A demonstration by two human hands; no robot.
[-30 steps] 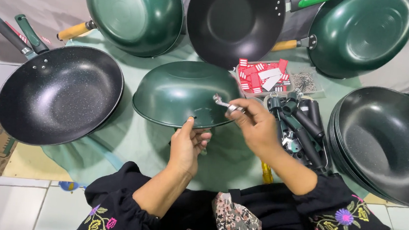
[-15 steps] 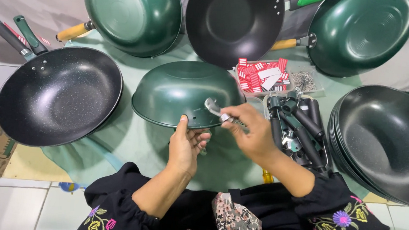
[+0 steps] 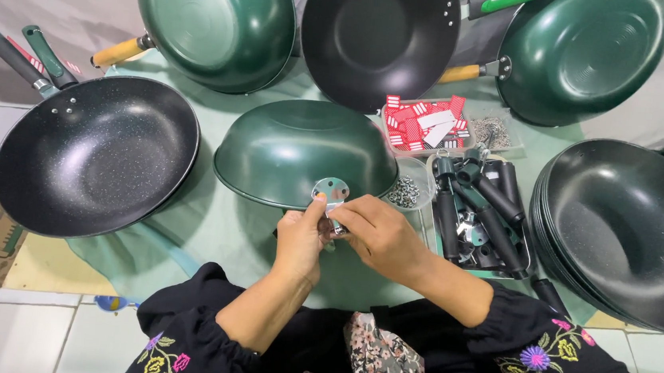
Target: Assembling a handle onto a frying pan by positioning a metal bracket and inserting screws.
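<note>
We see a green wok lying upside down on the counter, between other pans. At its near rim our left hand and right hand both pinch a small metal bracket, fingers closed on it.

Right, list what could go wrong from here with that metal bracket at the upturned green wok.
The small silver metal bracket, pinched by both left hand and right hand, could slip off the upside-down green wok.
Its edges might scratch the green coating.
An elbow might knock the stack of black woks nearby.
</note>
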